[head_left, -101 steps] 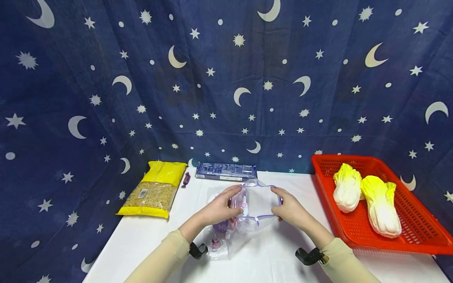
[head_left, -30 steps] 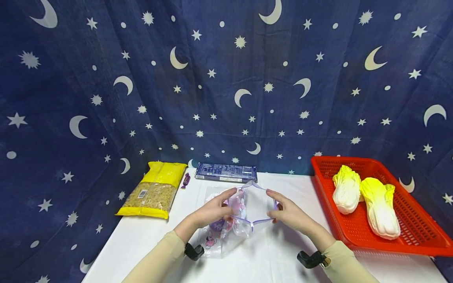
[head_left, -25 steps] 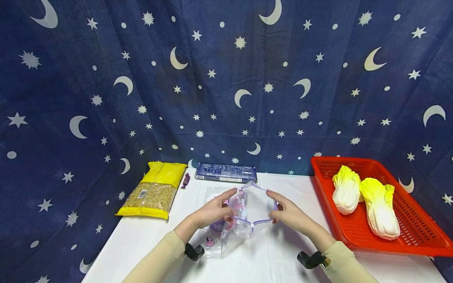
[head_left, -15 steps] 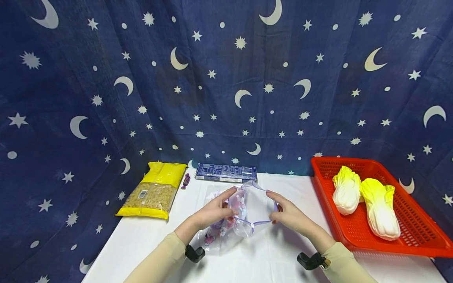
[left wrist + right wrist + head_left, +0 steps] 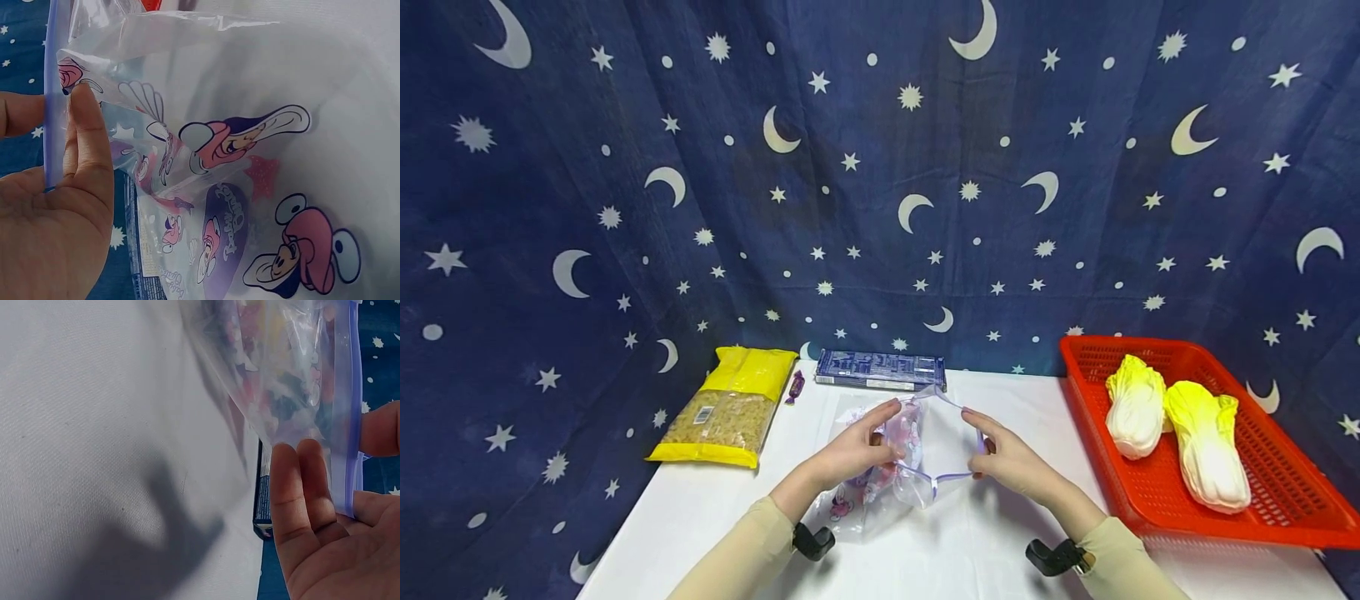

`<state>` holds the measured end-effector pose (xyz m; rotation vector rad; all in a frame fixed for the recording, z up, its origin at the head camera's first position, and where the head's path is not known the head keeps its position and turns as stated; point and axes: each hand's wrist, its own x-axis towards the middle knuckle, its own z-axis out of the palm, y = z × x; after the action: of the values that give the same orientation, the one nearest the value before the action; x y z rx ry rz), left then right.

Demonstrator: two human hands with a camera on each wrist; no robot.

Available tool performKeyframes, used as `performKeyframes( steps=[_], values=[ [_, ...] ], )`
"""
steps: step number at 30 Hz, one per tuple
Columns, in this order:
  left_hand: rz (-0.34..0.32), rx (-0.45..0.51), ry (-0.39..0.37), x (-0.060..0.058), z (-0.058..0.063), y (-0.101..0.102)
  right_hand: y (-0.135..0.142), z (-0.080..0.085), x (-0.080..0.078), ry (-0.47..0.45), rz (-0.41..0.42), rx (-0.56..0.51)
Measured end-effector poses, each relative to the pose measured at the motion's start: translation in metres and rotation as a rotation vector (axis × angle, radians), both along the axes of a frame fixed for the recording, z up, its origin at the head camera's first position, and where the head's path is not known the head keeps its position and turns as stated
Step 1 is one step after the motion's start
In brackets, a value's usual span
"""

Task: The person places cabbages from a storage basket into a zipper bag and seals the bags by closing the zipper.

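Observation:
A clear plastic zip bag [image 5: 912, 483] with purple zip edges and pink cartoon prints stands at the table's middle, its mouth spread wide towards the head camera. On the left side of the mouth, my left hand [image 5: 853, 450] pinches the rim between thumb and fingers. My right hand [image 5: 1015, 458] holds the opposite side in the same way. The left wrist view has the printed front of the bag [image 5: 300, 244] beside the left hand [image 5: 56, 231]. In the right wrist view, fingers of the right hand [image 5: 344, 544] lie along the purple zip strip [image 5: 353, 394].
A yellow bag of pasta-like pieces [image 5: 730, 408] lies at the left, beside a purple wrapped candy [image 5: 795, 387]. A flat dark-blue box [image 5: 880, 369] sits behind the zip bag. At the right, a red basket [image 5: 1120, 492] holds two Chinese cabbages [image 5: 1210, 450]. A starry curtain [image 5: 880, 167] hangs behind.
Since the earliest frame, both hands have shifted a little left with the zip bag, and its mouth has gone from squarish to more pointed front and back. Over the last second, the hands barely move.

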<state>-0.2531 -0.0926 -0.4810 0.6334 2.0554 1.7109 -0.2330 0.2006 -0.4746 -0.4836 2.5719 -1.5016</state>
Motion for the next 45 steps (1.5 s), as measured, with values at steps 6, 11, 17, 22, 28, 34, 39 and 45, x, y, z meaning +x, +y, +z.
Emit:
performKeyframes(
  steps=[6, 11, 17, 22, 28, 34, 39, 45],
  values=[
    [-0.016, 0.013, -0.038, 0.0, -0.002, 0.0, 0.004, -0.001, 0.001, -0.005, 0.01, -0.026],
    [-0.045, 0.04, -0.07, -0.001, -0.003, 0.0, 0.008, 0.001, 0.003, -0.023, 0.03, -0.018],
    [-0.074, 0.04, -0.055, -0.001, -0.003, 0.002, 0.013, 0.007, 0.006, -0.046, 0.029, -0.009],
    [-0.089, 0.047, -0.05, -0.001, -0.003, 0.004, 0.015, 0.012, 0.009, -0.023, 0.047, -0.029],
    [-0.087, 0.024, -0.039, 0.001, -0.002, 0.006, 0.022, 0.018, 0.012, -0.019, 0.045, -0.065],
    [-0.093, -0.007, -0.008, 0.002, 0.001, 0.008, 0.031, 0.038, 0.018, 0.032, 0.017, 0.002],
    [-0.086, -0.029, 0.009, 0.002, 0.002, 0.007, 0.045, 0.061, 0.022, 0.044, 0.018, 0.038],
    [-0.095, 0.002, -0.024, 0.002, 0.001, 0.006, 0.074, 0.082, 0.019, 0.078, -0.034, 0.105]
  ],
)
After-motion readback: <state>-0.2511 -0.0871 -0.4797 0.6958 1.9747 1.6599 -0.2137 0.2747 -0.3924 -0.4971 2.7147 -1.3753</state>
